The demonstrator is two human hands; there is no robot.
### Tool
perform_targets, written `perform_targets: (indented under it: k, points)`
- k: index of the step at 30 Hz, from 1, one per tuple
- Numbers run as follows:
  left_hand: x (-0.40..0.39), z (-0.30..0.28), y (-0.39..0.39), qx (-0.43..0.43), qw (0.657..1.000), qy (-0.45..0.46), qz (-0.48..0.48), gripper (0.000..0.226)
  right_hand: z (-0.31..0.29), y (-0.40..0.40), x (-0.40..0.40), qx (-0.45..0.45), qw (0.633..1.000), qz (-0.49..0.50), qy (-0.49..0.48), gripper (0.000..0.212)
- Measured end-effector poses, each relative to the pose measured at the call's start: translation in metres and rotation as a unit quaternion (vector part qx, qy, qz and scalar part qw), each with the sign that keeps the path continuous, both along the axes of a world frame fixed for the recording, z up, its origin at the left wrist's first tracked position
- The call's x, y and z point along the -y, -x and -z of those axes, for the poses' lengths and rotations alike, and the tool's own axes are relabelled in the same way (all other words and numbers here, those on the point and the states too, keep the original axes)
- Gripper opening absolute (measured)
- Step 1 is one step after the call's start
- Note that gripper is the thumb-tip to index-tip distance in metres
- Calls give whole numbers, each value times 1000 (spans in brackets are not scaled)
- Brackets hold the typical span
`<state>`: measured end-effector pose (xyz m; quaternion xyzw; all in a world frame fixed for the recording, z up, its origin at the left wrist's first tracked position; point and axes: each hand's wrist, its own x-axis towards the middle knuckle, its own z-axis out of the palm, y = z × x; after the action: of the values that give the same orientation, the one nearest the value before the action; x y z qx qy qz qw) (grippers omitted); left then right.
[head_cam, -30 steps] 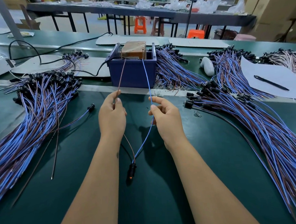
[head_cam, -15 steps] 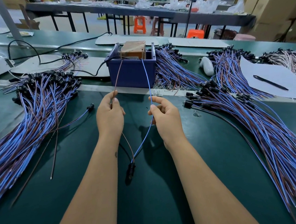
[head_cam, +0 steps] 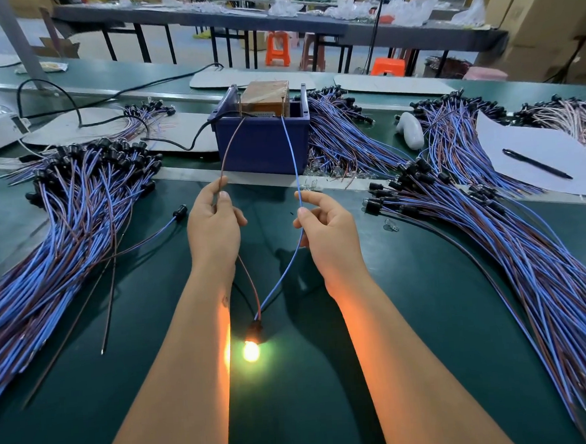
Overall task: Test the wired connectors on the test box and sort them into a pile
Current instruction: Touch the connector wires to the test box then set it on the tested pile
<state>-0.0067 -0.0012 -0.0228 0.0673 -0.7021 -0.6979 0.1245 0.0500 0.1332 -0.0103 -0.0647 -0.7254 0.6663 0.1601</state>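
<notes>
A dark blue bin (head_cam: 263, 144) holds the brown test box (head_cam: 266, 93) at the middle of the green table. My left hand (head_cam: 213, 226) pinches a brown wire (head_cam: 229, 150) and my right hand (head_cam: 322, 227) pinches a blue wire (head_cam: 290, 146); both wire ends reach up to the test box. The two wires join below my hands at a black connector (head_cam: 256, 328) whose bulb (head_cam: 251, 352) glows bright yellow between my forearms. A large pile of wired connectors (head_cam: 61, 218) lies on the left, another pile (head_cam: 509, 243) on the right.
More wire bundles (head_cam: 341, 133) lie right of the bin. A white sheet (head_cam: 534, 159) with a black pen (head_cam: 537, 169) sits at the right, a white handheld object (head_cam: 411, 130) beside it. A black power cable (head_cam: 82, 114) runs at back left. One loose connector (head_cam: 179, 209) lies left of my left hand.
The bulb at the connector was dark and now glows brightly. My left hand has shifted slightly; both wires still run to the test box.
</notes>
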Motion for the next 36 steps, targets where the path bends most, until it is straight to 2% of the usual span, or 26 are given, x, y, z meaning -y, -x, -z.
perform_targets:
  k: [10, 13, 17, 20, 23, 26, 28, 29, 31, 34, 35, 36]
  points:
    - [5, -7, -2, 29, 998, -59, 16, 27, 1, 1, -1, -10, 1000, 7, 8, 27]
    - [1, -16, -10, 65, 993, -64, 70, 32, -1, 0, 2, -22, 1000, 3, -7, 29]
    - [-14, -25, -27, 78, 974, -90, 193, 27, -2, -3, 9, -29, 997, -45, -51, 19]
    - [-18, -27, -33, 79, 976, -56, 194, 22, 0, -3, 9, -39, 996, -74, -38, 20]
    - [-8, -29, -28, 105, 958, -194, 184, 20, 2, -3, 4, -31, 993, -106, -32, 28]
    - [-1, -28, -23, 85, 935, -297, 172, 14, 9, -2, 6, -32, 976, -123, -180, 54]
    - [-3, -26, -23, 67, 929, -329, 157, 17, 10, -3, 11, -35, 964, -151, -215, 64]
    - [-4, -25, -23, 65, 923, -349, 148, 23, 8, -5, 13, -55, 969, -169, -172, 58]
    - [-7, -25, -23, 71, 914, -376, 136, 32, 4, -6, 11, -102, 979, -174, -15, 36]
    - [-6, -25, -25, 54, 908, -389, 143, 30, -4, -4, 2, -101, 985, -80, 112, 24]
    - [-7, -25, -26, 29, 918, -364, 152, 28, -6, -4, -2, -95, 984, -51, 142, 25]
    - [-10, -25, -30, -6, 941, -298, 161, 24, -8, -2, -7, -92, 979, -30, 180, 26]
